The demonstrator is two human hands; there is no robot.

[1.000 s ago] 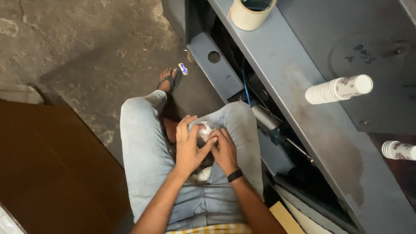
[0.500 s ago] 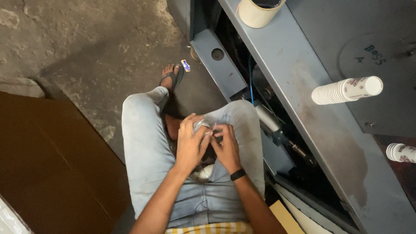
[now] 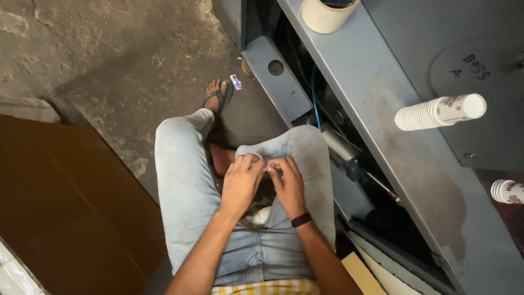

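I sit in light blue jeans with both hands together over my lap, between my knees. My left hand (image 3: 240,183) and my right hand (image 3: 287,184) pinch a small pale object (image 3: 271,170) between their fingertips; it is mostly hidden and I cannot tell what it is. A black band circles my right wrist (image 3: 301,219). A whitish bundle (image 3: 261,217) lies in my lap below the hands, partly covered by my left forearm.
A grey-blue metal machine table (image 3: 393,136) runs along my right, carrying a lying stack of paper cups (image 3: 439,111), another stack (image 3: 507,191) and a tape roll (image 3: 327,13). Brown cardboard (image 3: 71,207) lies left on the concrete floor. My sandalled foot (image 3: 217,97) is ahead.
My hands have shifted slightly toward my right knee and closed tighter together; the pale thing that showed between them is now mostly covered by my fingers.
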